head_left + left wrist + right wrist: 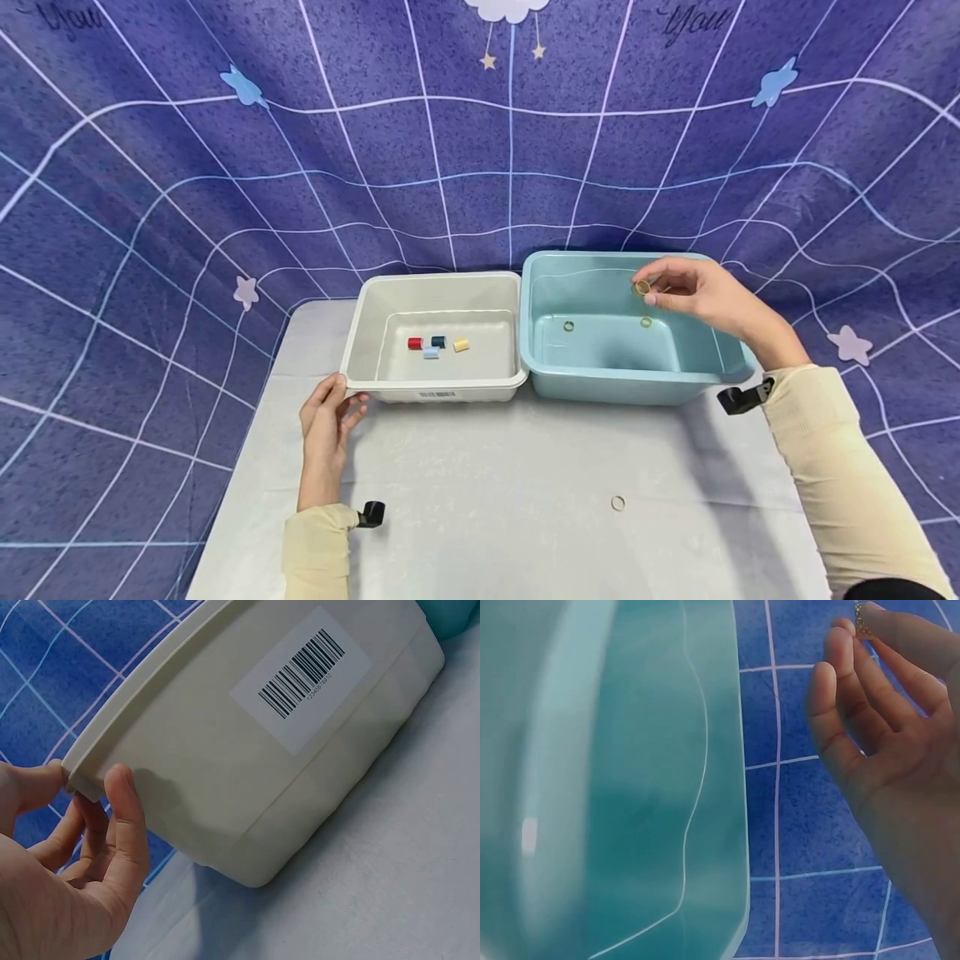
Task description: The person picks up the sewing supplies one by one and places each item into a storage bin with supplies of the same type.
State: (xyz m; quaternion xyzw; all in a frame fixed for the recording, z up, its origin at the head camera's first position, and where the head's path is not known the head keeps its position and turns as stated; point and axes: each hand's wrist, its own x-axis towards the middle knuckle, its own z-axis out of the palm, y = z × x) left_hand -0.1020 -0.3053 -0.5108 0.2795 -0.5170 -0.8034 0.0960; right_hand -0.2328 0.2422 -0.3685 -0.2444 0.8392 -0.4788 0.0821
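Note:
My right hand (686,292) pinches a gold ring (642,287) between thumb and fingertips, above the blue-green bin (622,374). In the right wrist view the ring (864,621) shows a patterned band. Two more rings, one on the left (568,326) and one on the right (646,322), lie on that bin's floor. With thumb on top and fingers below, my left hand (327,421) pinches the front left corner of the off-white bin (180,772). Inside that bin lie small spools: red (415,343), dark blue (438,341), light blue (431,353) and yellow (461,344).
Both bins stand side by side at the back of a white-covered table (480,492). A thin ring (618,502) lies on the cloth at the front right. Behind and on both sides hangs a blue gridded curtain (465,142). A barcode label (301,679) marks the off-white bin's front wall.

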